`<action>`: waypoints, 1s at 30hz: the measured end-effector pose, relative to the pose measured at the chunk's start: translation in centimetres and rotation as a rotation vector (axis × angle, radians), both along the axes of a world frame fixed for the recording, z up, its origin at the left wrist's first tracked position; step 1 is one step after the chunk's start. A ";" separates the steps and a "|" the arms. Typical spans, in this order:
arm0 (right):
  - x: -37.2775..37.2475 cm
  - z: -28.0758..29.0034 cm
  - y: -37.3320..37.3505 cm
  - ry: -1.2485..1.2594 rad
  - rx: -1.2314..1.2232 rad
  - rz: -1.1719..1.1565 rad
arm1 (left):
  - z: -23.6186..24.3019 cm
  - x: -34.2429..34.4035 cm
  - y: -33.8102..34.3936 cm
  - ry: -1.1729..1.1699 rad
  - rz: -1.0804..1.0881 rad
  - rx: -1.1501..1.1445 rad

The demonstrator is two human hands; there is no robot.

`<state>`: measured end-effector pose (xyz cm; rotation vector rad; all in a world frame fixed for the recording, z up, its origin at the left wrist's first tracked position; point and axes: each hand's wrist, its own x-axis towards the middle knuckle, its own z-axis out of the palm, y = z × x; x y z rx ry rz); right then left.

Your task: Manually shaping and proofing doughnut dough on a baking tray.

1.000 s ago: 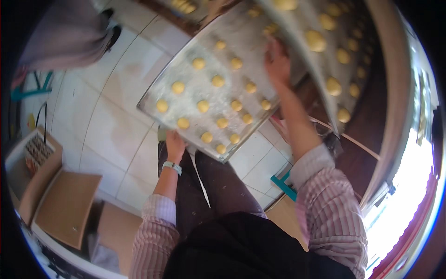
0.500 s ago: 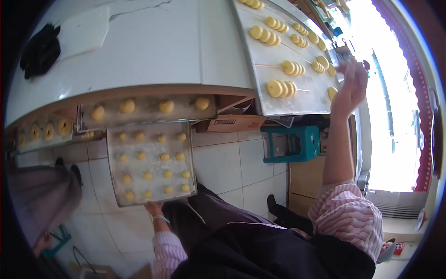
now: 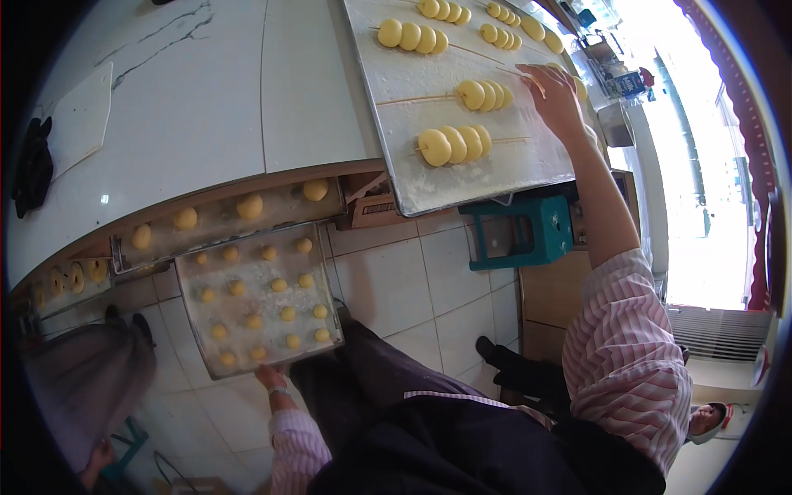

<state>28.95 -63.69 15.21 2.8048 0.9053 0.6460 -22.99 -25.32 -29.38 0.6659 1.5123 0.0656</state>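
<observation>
Gripping by its near rim the square metal tray (image 3: pixel 264 303) of small round yellow dough balls (image 3: pixel 237 287), my left hand (image 3: pixel 271 378) stays put below the white marbled tabletop (image 3: pixel 181 107), and that tray keeps its neat four-by-four rows. Up top, here's the change: my right hand (image 3: pixel 551 95), lifted over by the window side half a second ago, is now down over the large floured metal tray (image 3: pixel 511 169), fingers bunched near the ends of the thin pale wooden sticks (image 3: pixel 417 101). Whether they pinch one or only hover, I can't tell; the fingertips blend into the sticks. Plump yellow dough pieces (image 3: pixel 456 143) sit threaded in short rows beside them. So my attention, I judge, swings to the upper tray, leaving the left hand to steady the lower one, close against the shelf tray (image 3: pixel 280 210) of bigger balls under the tabletop.
</observation>
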 end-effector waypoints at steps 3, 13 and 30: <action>0.5 0.4 -0.4 -0.019 -0.091 0.052 | -0.1 0.0 -0.1 0.021 -0.018 -0.003; -5.0 8.8 2.1 -0.291 0.485 0.048 | -0.6 -1.5 0.6 0.025 0.080 0.075; -23.3 -7.9 26.6 0.878 0.737 1.180 | 2.1 1.6 -0.8 -0.029 0.080 0.091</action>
